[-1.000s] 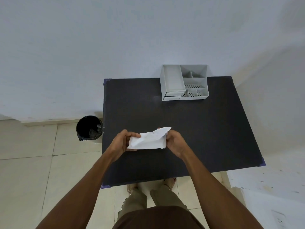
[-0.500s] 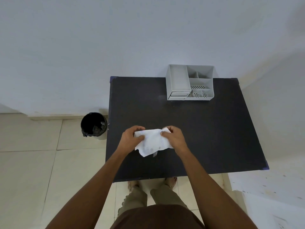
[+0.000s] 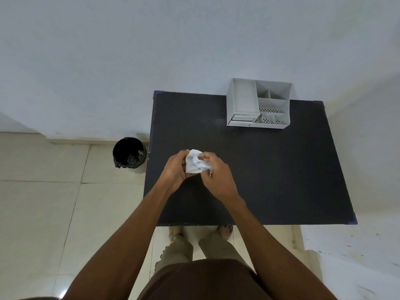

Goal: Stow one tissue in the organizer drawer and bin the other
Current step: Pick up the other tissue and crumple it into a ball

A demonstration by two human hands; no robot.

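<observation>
A white tissue (image 3: 195, 162) is crumpled into a small wad between both hands above the left part of the black table (image 3: 270, 169). My left hand (image 3: 175, 169) cups it from the left and my right hand (image 3: 216, 175) presses it from the right. A grey desk organizer (image 3: 258, 103) stands at the table's far edge, its small drawer (image 3: 242, 119) at the front left looking pushed in. A black-lined bin (image 3: 129, 154) stands on the floor just left of the table. I see no second tissue.
A pale wall runs behind the table and bin. Beige floor tiles lie to the left. My legs and feet stand at the table's near edge. A white surface lies at the lower right.
The tissue went from a flat sheet stretched between my hands to a crumpled wad as both hands came together. The view shifted so the table sits further right.
</observation>
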